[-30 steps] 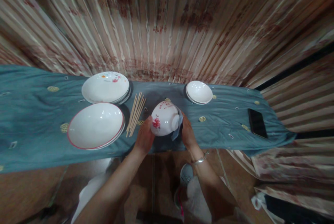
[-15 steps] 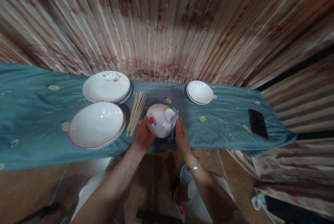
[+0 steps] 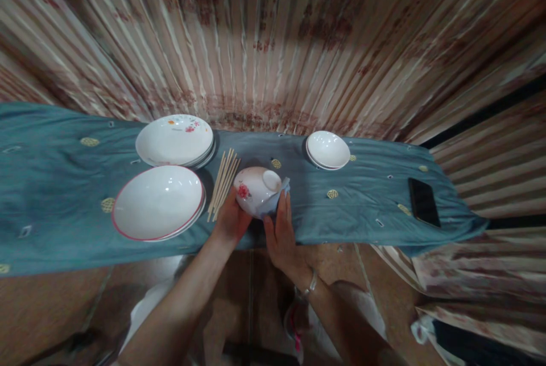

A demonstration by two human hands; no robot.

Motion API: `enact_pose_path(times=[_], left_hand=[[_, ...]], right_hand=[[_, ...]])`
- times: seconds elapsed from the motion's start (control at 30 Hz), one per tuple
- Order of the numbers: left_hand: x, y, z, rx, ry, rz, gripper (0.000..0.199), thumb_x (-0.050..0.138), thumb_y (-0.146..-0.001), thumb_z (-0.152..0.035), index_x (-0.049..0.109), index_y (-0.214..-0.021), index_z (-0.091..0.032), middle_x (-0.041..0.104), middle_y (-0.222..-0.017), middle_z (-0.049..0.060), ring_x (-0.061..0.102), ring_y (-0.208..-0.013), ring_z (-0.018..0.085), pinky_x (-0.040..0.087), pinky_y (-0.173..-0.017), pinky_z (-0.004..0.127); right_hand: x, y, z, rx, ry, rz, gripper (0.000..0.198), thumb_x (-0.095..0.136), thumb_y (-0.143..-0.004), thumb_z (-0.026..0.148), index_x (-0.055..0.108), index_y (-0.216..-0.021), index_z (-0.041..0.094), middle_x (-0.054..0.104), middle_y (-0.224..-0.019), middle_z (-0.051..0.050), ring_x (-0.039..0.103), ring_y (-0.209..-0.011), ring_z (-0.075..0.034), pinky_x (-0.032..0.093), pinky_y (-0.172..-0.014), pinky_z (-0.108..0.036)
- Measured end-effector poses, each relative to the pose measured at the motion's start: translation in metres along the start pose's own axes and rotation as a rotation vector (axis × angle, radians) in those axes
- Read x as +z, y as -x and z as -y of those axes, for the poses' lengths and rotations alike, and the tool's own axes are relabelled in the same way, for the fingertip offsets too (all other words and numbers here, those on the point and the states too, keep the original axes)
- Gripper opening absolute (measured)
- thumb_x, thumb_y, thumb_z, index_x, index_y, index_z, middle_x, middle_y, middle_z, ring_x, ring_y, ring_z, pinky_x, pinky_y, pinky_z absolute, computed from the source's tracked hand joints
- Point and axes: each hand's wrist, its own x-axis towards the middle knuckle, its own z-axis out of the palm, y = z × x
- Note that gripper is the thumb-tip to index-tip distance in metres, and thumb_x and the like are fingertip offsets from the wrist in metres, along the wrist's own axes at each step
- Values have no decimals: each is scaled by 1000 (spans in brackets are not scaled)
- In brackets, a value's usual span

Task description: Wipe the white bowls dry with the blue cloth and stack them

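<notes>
A white bowl [image 3: 251, 190] with a red flower is held tilted over the table, its underside and foot ring facing up. My left hand [image 3: 231, 218] is closed on the bowl's left edge; some of its fingers are hidden behind the bowl. Pressed between the bowl's right side and my right hand [image 3: 280, 235] is a light blue cloth [image 3: 273, 201]. The right fingers lie along the cloth, closed on it. Just left of the bowl, several wooden chopsticks [image 3: 224, 185] lie in a loose bundle.
A stack of flowered plates [image 3: 173, 144] stands at the back left, with red-rimmed bowls [image 3: 157, 206] in front. Small white bowls [image 3: 327, 151] are stacked at the back right. A dark phone [image 3: 424, 202] lies far right on the teal tablecloth [image 3: 362, 218]. Curtains [image 3: 264, 41] hang behind.
The bowl has shifted slightly left and tilted. My right hand has moved left and nearer to me, sliding the cloth across the bowl's lower right side.
</notes>
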Motion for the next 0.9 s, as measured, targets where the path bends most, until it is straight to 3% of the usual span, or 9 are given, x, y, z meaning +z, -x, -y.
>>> enact_pose_path(times=[0.2, 0.37, 0.53, 0.7, 0.9], left_hand=[[7, 3, -4, -8, 45, -55, 47, 23, -102, -31, 63, -120, -15, 74, -108, 10, 64, -115, 20, 50, -100, 37], [9, 4, -2, -1, 96, -39, 45, 25, -102, -31, 60, -124, -13, 74, -105, 11, 65, -113, 20, 51, -99, 36], [9, 9, 1, 25, 78, 20, 42, 29, -101, -31, 63, -119, -12, 74, -106, 11, 64, -113, 19, 50, -100, 33], [7, 11, 6, 103, -74, 64, 40, 31, -99, -33, 66, -110, -17, 74, -107, 10, 62, -117, 21, 48, -101, 35], [-5, 11, 9, 245, -336, 22, 18, 56, -86, -28, 68, -94, -19, 73, -101, 12, 57, -121, 29, 46, -101, 40]], right_hand=[[2, 8, 7, -100, 129, 44, 70, 35, -101, 30, -7, -156, 19, -1, -165, -15, 6, -152, -31, 29, -117, -59], [1, 6, 8, -227, 229, 62, 70, 39, -99, 27, 2, -157, 18, 11, -164, -16, 10, -151, -33, 28, -117, -59], [-5, -4, 7, -304, 334, 30, 65, 40, -98, 26, 11, -156, 17, 24, -161, -15, 5, -152, -31, 23, -117, -60], [-14, -15, 9, -281, 365, 5, 60, 38, -98, 26, 20, -155, 19, 30, -159, -14, 6, -152, -29, 21, -117, -59], [-24, -26, 10, -255, 326, -26, 56, 39, -98, 28, 29, -152, 18, 30, -159, -14, 8, -152, -28, 20, -118, -56]])
